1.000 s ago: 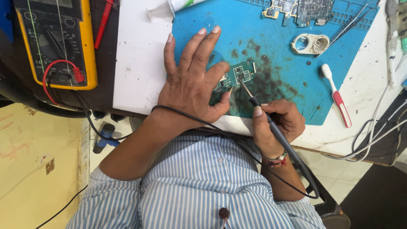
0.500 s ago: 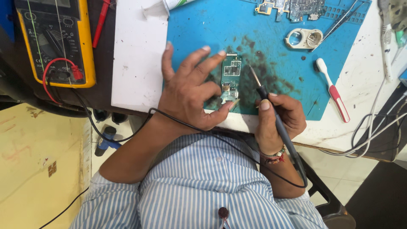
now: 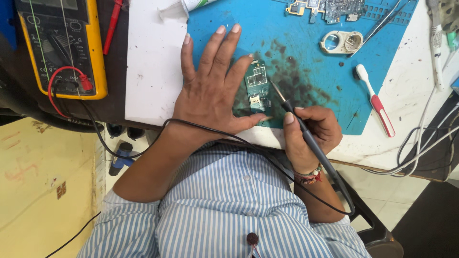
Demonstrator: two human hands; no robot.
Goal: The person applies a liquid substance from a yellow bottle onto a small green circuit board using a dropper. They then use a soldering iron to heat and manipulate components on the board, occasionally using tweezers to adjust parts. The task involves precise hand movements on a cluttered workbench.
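While left hand (image 3: 210,95) pins board (image 3: 258,88), right hand (image 3: 313,134) grips probe (image 3: 299,122).

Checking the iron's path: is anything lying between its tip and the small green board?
Nothing visible: the iron in the right hand points over bare blue mat to the board, which the left hand holds from the other side.

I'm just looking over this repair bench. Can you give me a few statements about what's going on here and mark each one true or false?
1. The left hand lies flat on the small green circuit board. True.
2. The right hand holds a toothbrush. False: it holds a black soldering iron; the red and white toothbrush lies apart on the blue mat.
3. The iron's tip points toward the board. True.
4. The yellow multimeter sits on the blue mat. False: it sits off the mat, far to the left.
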